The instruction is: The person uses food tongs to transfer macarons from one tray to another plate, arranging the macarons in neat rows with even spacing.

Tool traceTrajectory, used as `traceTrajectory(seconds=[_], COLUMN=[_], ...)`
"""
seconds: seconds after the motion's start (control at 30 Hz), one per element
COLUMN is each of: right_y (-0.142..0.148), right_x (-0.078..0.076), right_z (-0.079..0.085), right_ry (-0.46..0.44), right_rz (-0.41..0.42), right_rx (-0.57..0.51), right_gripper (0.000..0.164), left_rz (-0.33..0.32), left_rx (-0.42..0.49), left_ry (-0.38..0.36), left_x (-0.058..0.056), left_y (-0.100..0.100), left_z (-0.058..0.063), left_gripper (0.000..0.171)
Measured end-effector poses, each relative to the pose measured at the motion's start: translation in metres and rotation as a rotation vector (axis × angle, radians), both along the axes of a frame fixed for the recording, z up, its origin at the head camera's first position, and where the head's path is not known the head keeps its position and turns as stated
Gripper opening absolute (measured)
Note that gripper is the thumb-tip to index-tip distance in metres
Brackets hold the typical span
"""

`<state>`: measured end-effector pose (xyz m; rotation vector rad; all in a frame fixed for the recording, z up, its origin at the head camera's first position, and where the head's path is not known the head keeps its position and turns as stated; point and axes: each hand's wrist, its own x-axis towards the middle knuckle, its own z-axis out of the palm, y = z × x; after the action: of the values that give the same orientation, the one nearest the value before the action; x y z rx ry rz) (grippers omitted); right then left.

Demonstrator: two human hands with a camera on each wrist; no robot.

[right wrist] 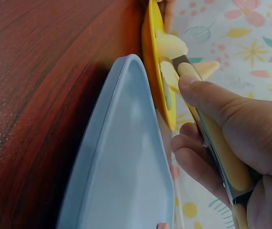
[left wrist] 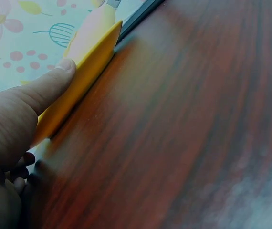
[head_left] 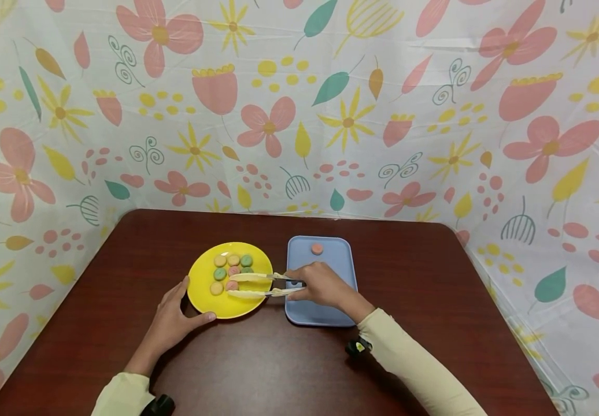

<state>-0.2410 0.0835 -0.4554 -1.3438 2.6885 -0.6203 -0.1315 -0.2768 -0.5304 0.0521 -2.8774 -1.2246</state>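
Note:
My right hand (head_left: 322, 284) grips a pair of tongs (right wrist: 224, 157) with cream tips and a metal body. The tongs reach left over a yellow plate (head_left: 200, 300), their tips spread on either side of a pink macaron (head_left: 231, 285). Several other macarons in yellow, green and pink lie on the plate, such as a green macaron (head_left: 219, 274). At the plate's left and near edge, my left hand (head_left: 170, 318) holds the rim, thumb (left wrist: 55, 78) along its side. Beneath my right hand lies a blue tray (head_left: 315, 312), with one pink macaron (head_left: 317, 248) near its far end.
Plate and tray stand side by side on a dark reddish-brown wooden table (head_left: 258, 370). A floral curtain (head_left: 289, 115) hangs behind the table and along its sides.

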Motion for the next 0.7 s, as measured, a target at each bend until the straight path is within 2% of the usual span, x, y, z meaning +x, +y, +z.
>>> traceTrajectory(seconds=[0.13,0.33,0.53,0.7], right_y=[0.002,0.017,0.049,0.079], right_x=[0.000,-0.001,-0.007,-0.014], right_z=[0.003,0.023,0.044,0.057], right_ry=[0.000,0.039,0.069,0.075], right_rz=[-0.010,-0.030,-0.068,-0.155], right_rx=[-0.006,-0.019,-0.004,0.051], right_gripper=[0.048,0.049,0.057,0.062], left_rz=[-0.003,-0.001,0.003,0.002], left_rx=[0.005,0.010,0.008,0.009], left_ry=[-0.008,-0.010,-0.015,-0.011], left_x=[-0.001,-0.002,-0.001,0.000], left_y=[0.000,-0.001,0.000,0.000], left_z=[0.000,0.000,0.001,0.002], left_gripper=[0.125,0.125,0.126,0.125])
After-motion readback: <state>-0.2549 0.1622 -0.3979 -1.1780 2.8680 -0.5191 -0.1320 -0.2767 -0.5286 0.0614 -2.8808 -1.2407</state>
